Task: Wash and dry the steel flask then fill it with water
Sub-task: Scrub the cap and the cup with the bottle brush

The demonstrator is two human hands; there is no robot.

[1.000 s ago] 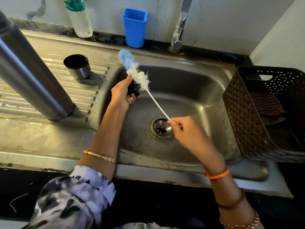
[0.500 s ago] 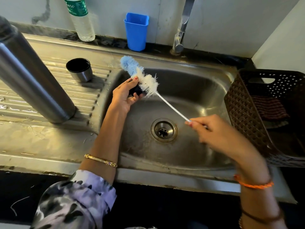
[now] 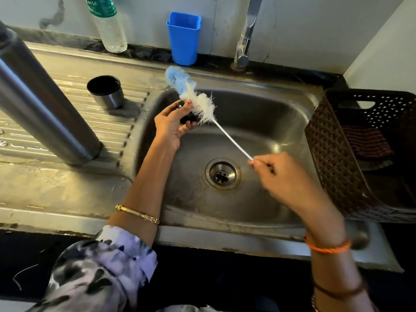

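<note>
The tall steel flask point(image 3: 45, 104) stands on the ribbed drainboard at the left, its top out of frame. Its steel cup lid point(image 3: 105, 92) sits upright behind it, open side up. Over the sink basin point(image 3: 258, 122), my left hand point(image 3: 172, 124) grips a small black stopper point(image 3: 189, 118), mostly hidden by the fingers. My right hand point(image 3: 276, 174) pinches the thin white handle of a bottle brush point(image 3: 193, 95). The brush's white and blue bristles press against the stopper.
A tap point(image 3: 245, 37) rises behind the basin, with no water running. A blue plastic cup point(image 3: 183, 39) and a clear water bottle point(image 3: 109, 25) stand at the back wall. A brown woven basket point(image 3: 337, 158) holding a cloth rests on the sink's right edge.
My right hand has shifted right and slightly up from over the drain, drawing the brush handle with it. The bristles have slid along the stopper in my left hand.
</note>
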